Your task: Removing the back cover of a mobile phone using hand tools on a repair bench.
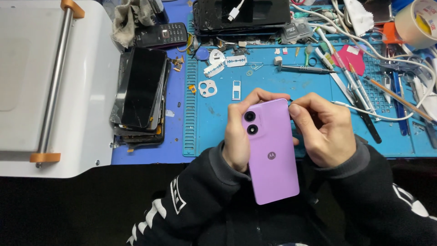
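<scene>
A phone [271,152] is held back-up between the hands, the left hand [239,136] at its left edge and the right hand [321,132] at its upper right edge, over the near edge of a mat [300,89] on the table. Blades [225,64], a lens frame [208,88] and a card tray [236,89] lie on the mat behind the phone. A stack of screens [141,93] is placed left of the mat, with a machine [54,86] further left. Tools [355,77] are spread on the mat's right part.
</scene>
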